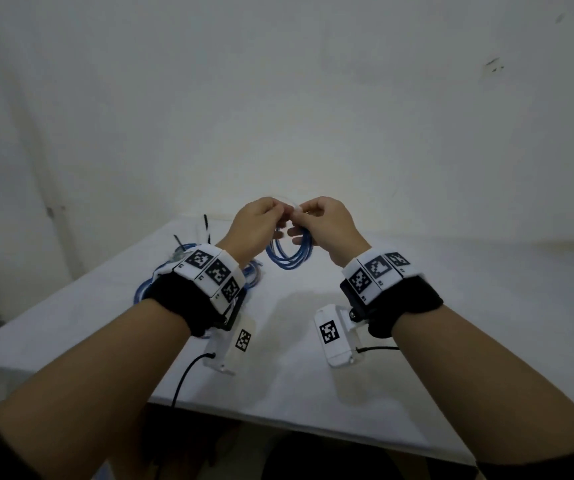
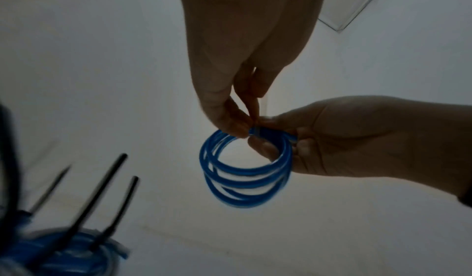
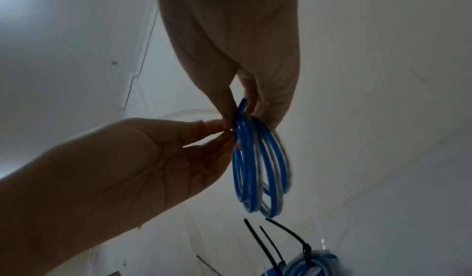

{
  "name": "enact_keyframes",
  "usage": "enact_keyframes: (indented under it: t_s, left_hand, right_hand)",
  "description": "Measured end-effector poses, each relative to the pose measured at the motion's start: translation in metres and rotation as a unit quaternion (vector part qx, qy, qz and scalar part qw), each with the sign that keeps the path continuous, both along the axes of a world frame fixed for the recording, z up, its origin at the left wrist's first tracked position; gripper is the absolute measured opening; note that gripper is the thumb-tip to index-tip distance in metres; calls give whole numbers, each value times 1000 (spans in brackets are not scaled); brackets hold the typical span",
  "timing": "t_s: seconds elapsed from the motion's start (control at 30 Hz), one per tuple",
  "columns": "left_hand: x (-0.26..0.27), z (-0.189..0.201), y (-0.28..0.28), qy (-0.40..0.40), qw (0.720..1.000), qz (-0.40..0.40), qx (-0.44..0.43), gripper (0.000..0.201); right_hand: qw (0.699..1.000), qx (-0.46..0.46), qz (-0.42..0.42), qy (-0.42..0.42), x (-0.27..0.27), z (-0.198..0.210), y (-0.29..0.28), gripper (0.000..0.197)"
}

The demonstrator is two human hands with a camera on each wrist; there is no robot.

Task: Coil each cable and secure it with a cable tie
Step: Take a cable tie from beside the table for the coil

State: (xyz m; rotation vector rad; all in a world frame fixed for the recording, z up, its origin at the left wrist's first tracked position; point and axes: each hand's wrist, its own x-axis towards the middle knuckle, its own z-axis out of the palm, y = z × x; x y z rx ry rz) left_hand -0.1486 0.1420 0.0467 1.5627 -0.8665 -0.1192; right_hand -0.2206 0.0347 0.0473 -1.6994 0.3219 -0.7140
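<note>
Above the table [image 1: 486, 306], both hands, left hand [image 1: 256, 225] and right hand [image 1: 327, 223], pinch the blue coil [image 1: 287, 256].

Head view looking down from above the table [image 1: 451, 306], wrist views close beneath each hand, all sharing the blue coil [image 1: 287, 256]

obstacle: tied coils [image 1: 161, 282] with upright black ties, table's [image 1: 469, 306] left | right: free
</note>
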Motion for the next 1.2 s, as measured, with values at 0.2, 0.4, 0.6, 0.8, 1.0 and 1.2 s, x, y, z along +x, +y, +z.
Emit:
enact_keyframes:
  t_s: [0.2,0.4,0.6,0.8,1.0,1.2]
  left_hand:
    - [39,-20,55,-163,964,124,168,30]
    - [58,-40,91,-141,957,120,225,10]
    - [74,-59,101,-137,933,162,292,6]
    - [76,-67,97,-162,924,163,306,12]
    - [75,-67,90,-102,941,141,290,32]
    - [76,-68,83,2,965,153,212,10]
  right_hand:
    - [990,124,70,8,16,-16,41,11]
    - [989,105,54,86,45,-44,67,22]
    - [983,30,37,180,60,-69,75,26]
    - [971,11,72,227,65,-84,67,17]
    - [968,8,61,243,65,-83,52,19]
    - [970,-21,15,243,53,-74,29,19]
